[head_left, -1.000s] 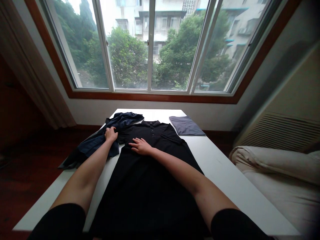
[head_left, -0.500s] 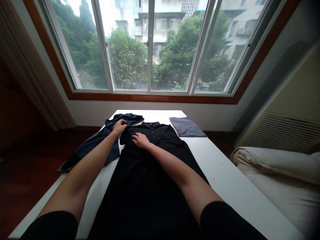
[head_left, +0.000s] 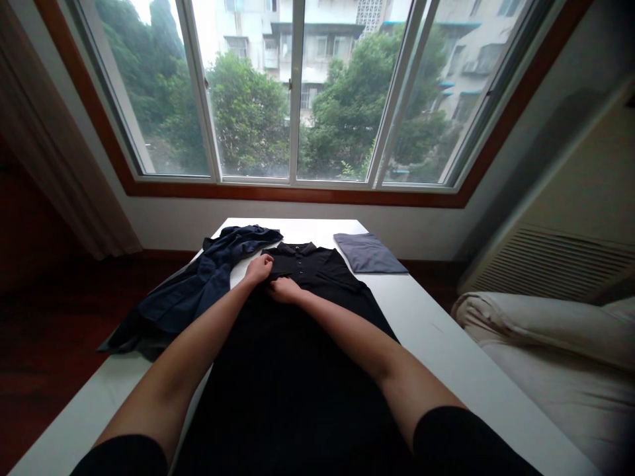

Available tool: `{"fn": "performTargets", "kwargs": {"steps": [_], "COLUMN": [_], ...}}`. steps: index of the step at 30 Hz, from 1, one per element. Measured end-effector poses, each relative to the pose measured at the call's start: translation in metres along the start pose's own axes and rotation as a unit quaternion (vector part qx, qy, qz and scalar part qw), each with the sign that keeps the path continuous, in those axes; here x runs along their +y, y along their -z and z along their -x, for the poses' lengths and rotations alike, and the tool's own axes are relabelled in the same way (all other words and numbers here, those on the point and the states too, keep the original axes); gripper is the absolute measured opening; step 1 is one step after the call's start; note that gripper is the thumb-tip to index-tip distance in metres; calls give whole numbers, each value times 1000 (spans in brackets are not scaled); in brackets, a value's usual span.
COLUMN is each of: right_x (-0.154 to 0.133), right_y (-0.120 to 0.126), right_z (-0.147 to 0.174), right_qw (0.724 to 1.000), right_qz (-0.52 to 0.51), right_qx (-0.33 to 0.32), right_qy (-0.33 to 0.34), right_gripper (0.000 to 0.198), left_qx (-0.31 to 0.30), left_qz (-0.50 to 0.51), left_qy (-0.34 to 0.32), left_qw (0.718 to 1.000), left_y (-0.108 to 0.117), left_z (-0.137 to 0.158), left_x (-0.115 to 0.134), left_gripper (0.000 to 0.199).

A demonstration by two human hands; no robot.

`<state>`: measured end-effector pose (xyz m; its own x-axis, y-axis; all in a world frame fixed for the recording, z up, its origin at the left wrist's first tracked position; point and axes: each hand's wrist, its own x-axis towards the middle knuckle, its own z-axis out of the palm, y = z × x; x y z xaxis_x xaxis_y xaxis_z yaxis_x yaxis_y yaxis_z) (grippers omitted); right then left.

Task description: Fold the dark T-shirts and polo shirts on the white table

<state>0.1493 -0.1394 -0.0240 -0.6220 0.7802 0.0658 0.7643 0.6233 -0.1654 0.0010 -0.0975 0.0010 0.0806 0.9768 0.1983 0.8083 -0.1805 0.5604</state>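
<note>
A black polo shirt (head_left: 327, 277) lies front up along the white table (head_left: 436, 350), its collar and buttons toward the window. My left hand (head_left: 259, 268) is closed on the shirt's left sleeve area, which is turned inward over the chest. Close beside it, a little nearer to me, my right hand (head_left: 286, 290) has its fingers curled on the shirt's front. Those fingertips are partly hidden, and they seem to pinch the fabric. The near part of the shirt blends into dark clothing at the bottom of the view.
A crumpled dark blue garment (head_left: 193, 284) lies along the table's left side and hangs past the edge. At the far right corner rests a folded grey cloth (head_left: 370, 252). Pale bedding (head_left: 540, 330) is beside the table on the right. Beyond the far end stands a wall with a window.
My left hand has moved right from the outer sleeve, bringing the sleeve inward. My right hand has come slightly nearer to me, its fingers now curled instead of spread flat.
</note>
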Motion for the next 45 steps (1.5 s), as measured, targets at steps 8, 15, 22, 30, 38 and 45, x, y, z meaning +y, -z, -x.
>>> {"fn": "performTargets", "kwargs": {"steps": [8,15,22,30,38,45], "right_x": [104,180,200,209,208,214], "right_y": [45,20,7,8,8,17], "right_z": [61,93,74,63,69,89], "right_qw": [986,963,956,955,956,971], "right_qz": [4,20,-6,-15,-20,17], "right_qx": [85,18,-5,7,17,97], "right_qy": [-143,-268,-292,-296,-291,-219], "right_gripper": [43,66,71,72,69,54], "left_qx": [-38,-86,-91,-60,-44,-103], "left_qz": [-112,-150,-155,-187,-225,-189], "left_qy": [20,20,20,-17,-126,-182], "left_qw": [993,985,983,980,965,960], "left_y": [-30,-41,-42,-38,-38,-48], "left_z": [18,4,-16,-23,11,69], "left_x": [-20,-30,-38,-39,-19,25], "left_gripper": [65,81,79,70,59,68]}}
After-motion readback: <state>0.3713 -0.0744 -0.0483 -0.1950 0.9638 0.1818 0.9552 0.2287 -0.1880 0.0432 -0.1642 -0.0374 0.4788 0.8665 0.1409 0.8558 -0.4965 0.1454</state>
